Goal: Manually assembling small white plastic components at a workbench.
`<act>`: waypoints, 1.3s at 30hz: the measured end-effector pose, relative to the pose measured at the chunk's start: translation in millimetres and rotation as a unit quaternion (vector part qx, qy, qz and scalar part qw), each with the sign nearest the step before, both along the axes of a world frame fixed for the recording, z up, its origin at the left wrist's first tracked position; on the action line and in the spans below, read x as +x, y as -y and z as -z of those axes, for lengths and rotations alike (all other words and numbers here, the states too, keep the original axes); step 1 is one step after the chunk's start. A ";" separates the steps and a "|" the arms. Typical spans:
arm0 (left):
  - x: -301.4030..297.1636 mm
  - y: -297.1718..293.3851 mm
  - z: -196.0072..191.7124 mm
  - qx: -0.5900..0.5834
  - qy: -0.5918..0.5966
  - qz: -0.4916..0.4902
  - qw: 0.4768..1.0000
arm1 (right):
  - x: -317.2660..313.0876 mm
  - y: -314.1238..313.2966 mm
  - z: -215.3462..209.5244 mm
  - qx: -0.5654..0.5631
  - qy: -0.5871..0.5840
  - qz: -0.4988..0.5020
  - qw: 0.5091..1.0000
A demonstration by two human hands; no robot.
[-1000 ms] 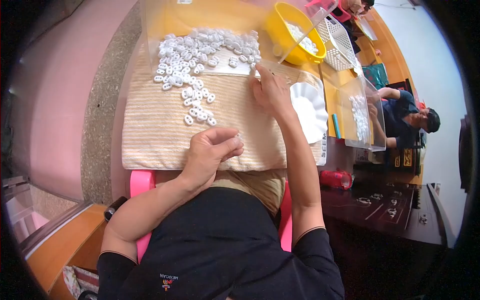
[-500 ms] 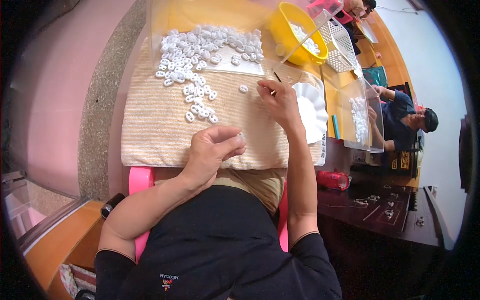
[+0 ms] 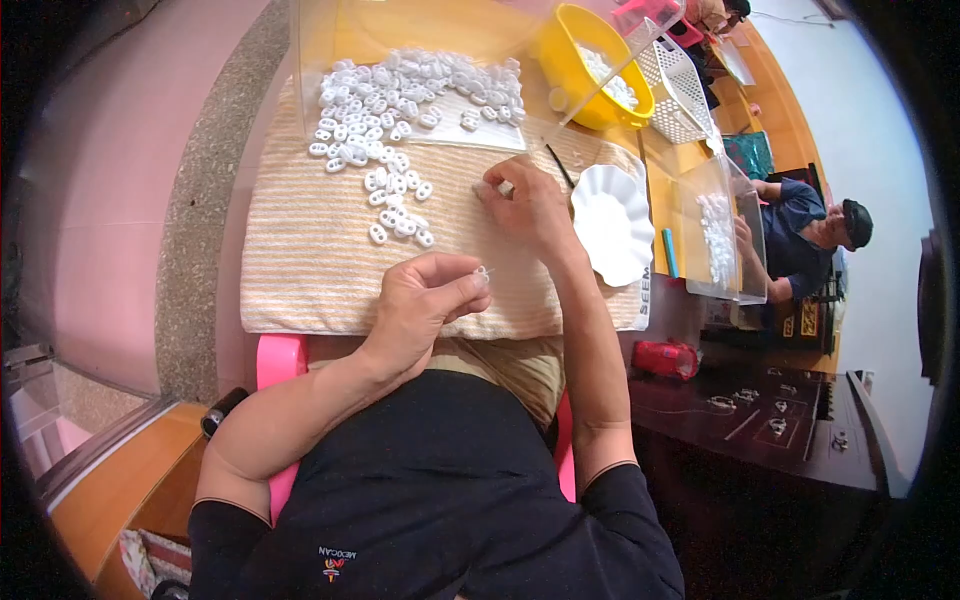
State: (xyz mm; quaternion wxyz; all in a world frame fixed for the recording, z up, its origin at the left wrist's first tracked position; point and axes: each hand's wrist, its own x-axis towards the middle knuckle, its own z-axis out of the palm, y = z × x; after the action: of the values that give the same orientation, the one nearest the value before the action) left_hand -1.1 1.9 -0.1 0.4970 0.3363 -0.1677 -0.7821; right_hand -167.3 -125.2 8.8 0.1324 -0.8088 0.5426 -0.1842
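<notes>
My left hand [image 3: 430, 300] is closed in a pinch over the near part of the striped towel [image 3: 310, 270]. A tiny clear piece [image 3: 483, 272] sticks out between its thumb and forefinger. Farther off and to the right, my right hand [image 3: 530, 208] reaches down to the towel with curled fingers, a bit of a white two-holed piece [image 3: 479, 188] showing at the fingertips. Most of that piece is hidden. Many like it form a white pile [image 3: 420, 80] at the far left, trailing toward me. A thin black stick [image 3: 558, 165] lies just beyond my right hand.
A white scalloped dish [image 3: 612, 225] sits right of my right hand. Beyond stand a yellow basin [image 3: 570, 85] and a white perforated basket [image 3: 675, 90]. A clear bin [image 3: 745, 245] with white pieces is at the right, a person working behind it.
My right hand has moved left, onto the spot where a single white piece lay, and that piece is now mostly covered. My left hand stays nearly still; its clear piece shows more plainly.
</notes>
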 end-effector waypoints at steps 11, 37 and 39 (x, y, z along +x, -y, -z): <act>-0.8 0.9 0.4 -0.006 -0.013 -0.018 1.000 | -2.9 -27.4 -16.6 0.040 -0.010 -0.036 0.999; -2.4 1.5 4.0 0.001 -0.009 -0.020 1.000 | -45.5 -69.1 -3.5 0.234 0.314 -0.037 0.920; -1.8 1.8 4.9 0.003 -0.007 -0.020 1.000 | -42.7 -73.9 -6.3 0.271 0.359 -0.025 0.893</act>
State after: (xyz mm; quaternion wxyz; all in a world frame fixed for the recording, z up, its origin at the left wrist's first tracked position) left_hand -2.9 0.0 -5.0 0.5127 0.3352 -0.1554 -0.7750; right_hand -210.0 -51.3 15.1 0.5369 -0.6336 0.4666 -0.3043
